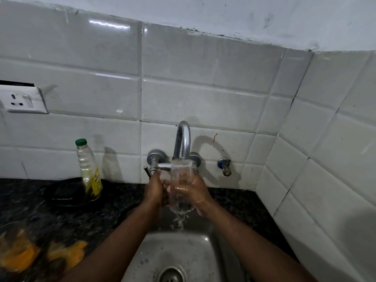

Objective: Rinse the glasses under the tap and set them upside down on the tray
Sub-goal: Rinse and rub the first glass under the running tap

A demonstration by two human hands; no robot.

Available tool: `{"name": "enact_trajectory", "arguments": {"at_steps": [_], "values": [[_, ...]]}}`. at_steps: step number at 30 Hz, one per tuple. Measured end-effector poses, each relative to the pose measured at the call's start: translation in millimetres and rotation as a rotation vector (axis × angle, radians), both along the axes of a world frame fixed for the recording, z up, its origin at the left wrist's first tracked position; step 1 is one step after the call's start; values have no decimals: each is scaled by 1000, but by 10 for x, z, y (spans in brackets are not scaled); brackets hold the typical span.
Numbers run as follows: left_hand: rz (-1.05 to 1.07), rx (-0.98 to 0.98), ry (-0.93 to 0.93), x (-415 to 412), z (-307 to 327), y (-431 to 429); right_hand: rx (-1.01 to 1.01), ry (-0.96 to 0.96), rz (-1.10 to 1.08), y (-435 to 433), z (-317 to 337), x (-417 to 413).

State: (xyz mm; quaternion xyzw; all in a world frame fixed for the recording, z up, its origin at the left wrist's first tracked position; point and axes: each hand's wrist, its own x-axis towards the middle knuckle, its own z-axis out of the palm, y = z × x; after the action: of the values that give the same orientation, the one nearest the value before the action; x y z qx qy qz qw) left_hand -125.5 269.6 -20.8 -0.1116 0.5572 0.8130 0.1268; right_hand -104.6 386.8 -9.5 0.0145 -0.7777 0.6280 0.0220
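White tiled wall, dark speckled counter (40, 216), steel sink (142, 253) set into it at bottom centre.

Far left: socket plate (22, 100) on the wall. Bottom-left corner: blurred orange-and-dark patch (18, 255) on the counter, can't tell what it is.

Next right: plastic bottle (89, 171) standing upright against the wall, with a green cap, a yellow label and pale liquid inside. Just beside it to the left sits a low black object (65, 194), too dark to identify.

Centre: chrome tap (183, 143), wall-mounted with a curved spout, water running. Left hand (155, 189) has its fingers curled onto the left side of the glass (181, 186). The glass is clear and upright, above the sink, with its mouth directly under the spout. Water pours in, runs down the outside and falls off the base into the basin, splashing above the drain (172, 275). Right hand (195, 192) wraps the right side of the glass, wet, with its fingers closed round it. Both hands hold the same glass, and both forearms reach in from the bottom edge.

Right of the tap: small wall valve (224, 166) with a blue collar. Far right: tiled side wall meets the back wall at a corner.
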Motion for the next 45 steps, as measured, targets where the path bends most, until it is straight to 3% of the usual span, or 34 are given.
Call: {"name": "enact_trajectory", "arguments": {"at_steps": [2, 4, 6, 10, 12, 15, 18, 21, 23, 25, 27, 28, 30, 31, 33, 35, 37, 39, 41, 42, 43, 45], "values": [[-127, 153, -192, 192, -69, 72, -251, -27, -59, -90, -26, -15], [-117, 299, -265, 352, -91, 165, -331, -14, -125, -140, -54, -24], [-32, 351, -253, 343, -112, 202, -318, -21, -167, -178, -105, -28], [34, 403, -273, 197, -172, 185, -68, 113, -201, -166, -122, -69], [146, 210, -190, 143, -223, 176, -69, 150, -161, -107, -81, -109], [525, -359, 217, 86, -255, 56, -66, 73, -208, -41, -9, -145], [582, -536, 436, 103, -241, 0, -95, -21, -317, -86, 19, -171], [527, -595, 432, 74, -144, -14, 350, 188, -229, -59, 37, -197], [431, -688, 298, -38, -63, -54, 664, 332, 14, 36, 98, -153], [353, -700, 167, -169, -15, -112, 1004, 346, 245, 138, 123, -131], [258, -699, 86, -219, 10, -105, 1367, 389, 286, 176, 99, -109], [208, -706, 80, -213, 12, -83, 1454, 454, 256, 161, 89, -95], [167, -691, 196, -148, -1, -54, 1414, 569, 206, 144, 135, -91], [179, -662, 347, -125, -42, -72, 1310, 527, 209, 153, 185, -99], [219, -615, 723, -37, -79, -163, 1028, 252, 286, 187, 346, -115], [291, -669, 919, -37, -134, -215, 942, 68, 360, 183, 410, -138], [322, -700, 819, -109, -158, -187, 1115, 133, 308, 107, 349, -141], [280, -882, 519, -231, -166, -86, 1322, 286, 174, 14, 217, -119], [194, -1066, 305, -303, -131, -62, 1338, 310, 106, -18, 95, -100], [178, -1105, 288, -301, -126, -82, 1308, 268, 130, -10, 90, -95], [168, -1091, 387, -271, -127, -125, 1239, 205, 183, 26, 110, -104], [95, -909, 792, -145, -128, -259, 992, 26, 299, 122, 178, -125]]}}
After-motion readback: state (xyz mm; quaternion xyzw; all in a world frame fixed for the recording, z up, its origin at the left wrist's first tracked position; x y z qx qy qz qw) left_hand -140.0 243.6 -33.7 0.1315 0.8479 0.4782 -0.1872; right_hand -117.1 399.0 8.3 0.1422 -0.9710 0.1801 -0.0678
